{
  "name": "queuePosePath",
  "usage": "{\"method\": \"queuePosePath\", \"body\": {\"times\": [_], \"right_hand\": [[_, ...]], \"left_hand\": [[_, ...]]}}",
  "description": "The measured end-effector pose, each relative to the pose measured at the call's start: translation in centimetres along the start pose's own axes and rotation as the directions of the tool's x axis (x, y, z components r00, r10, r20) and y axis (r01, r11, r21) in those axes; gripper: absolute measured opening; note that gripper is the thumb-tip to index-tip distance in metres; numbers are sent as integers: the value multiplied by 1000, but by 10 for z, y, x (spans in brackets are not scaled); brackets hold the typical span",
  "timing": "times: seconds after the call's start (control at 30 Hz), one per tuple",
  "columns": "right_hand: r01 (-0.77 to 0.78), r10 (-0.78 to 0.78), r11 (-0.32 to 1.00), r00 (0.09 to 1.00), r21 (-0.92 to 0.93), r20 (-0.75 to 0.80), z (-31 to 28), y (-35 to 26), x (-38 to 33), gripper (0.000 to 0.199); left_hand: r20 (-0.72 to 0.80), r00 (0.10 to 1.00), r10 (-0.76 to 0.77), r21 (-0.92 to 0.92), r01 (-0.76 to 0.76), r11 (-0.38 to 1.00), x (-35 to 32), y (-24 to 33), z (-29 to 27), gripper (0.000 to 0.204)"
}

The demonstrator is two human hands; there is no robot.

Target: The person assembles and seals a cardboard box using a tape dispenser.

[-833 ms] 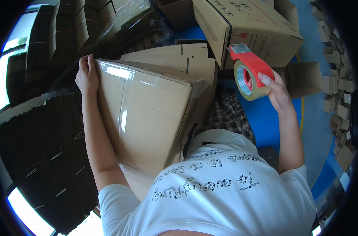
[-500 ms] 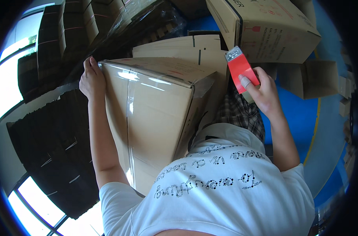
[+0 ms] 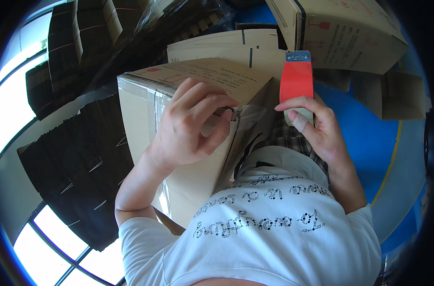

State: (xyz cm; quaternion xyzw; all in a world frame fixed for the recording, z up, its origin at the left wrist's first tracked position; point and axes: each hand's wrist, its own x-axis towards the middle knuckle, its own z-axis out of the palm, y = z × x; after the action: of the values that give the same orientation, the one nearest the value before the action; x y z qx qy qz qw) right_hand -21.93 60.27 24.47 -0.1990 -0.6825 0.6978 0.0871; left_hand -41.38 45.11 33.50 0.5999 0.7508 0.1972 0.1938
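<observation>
A large brown carton (image 3: pixel 198 186) stands tilted against my front, with shiny clear tape along its edges. At its near right corner a loose flap of clear tape (image 3: pixel 253 117) sticks out. My left hand (image 3: pixel 191 121) is at that corner, thumb and forefinger bent together in a pinch on the flap's base; the fingertips partly hide the contact. In my right hand (image 3: pixel 317 119) is a red tape dispenser (image 3: pixel 295 80), held upright beside the carton with its metal end pointing away from me. A pale wrap covers part of the right thumb.
Flat carton sheets (image 3: pixel 226 42) lean behind the carton. Another printed carton (image 3: pixel 350 40) stands at the far right, above an open box (image 3: pixel 400 93) on the blue floor (image 3: pixel 357 128). Stacked dark cartons (image 3: pixel 90 40) fill the far left, near bright windows.
My left hand has left the carton's far left corner and come to its near right corner, closing at the tape flap. The dispenser has turned upright in my right hand.
</observation>
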Motion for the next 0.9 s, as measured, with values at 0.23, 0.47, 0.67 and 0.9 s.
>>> {"method": "queuePosePath", "body": {"times": [0.23,0.47,0.67,0.9], "right_hand": [[-27,22,987,999,157,32,14,4,14,13],[-2,0,982,1000,190,6,21,1,18,12],[-29,28,977,1000,213,9,21,2,17,13],[-90,72,981,991,173,111,20,-4,11,20]], "left_hand": [[54,988,-143,-47,145,988,8,2,1,10],[297,867,-401,-175,462,869,27,8,-9,19],[496,757,-426,10,486,874,47,14,-12,31],[570,730,-378,6,457,889,49,6,-12,26]]}}
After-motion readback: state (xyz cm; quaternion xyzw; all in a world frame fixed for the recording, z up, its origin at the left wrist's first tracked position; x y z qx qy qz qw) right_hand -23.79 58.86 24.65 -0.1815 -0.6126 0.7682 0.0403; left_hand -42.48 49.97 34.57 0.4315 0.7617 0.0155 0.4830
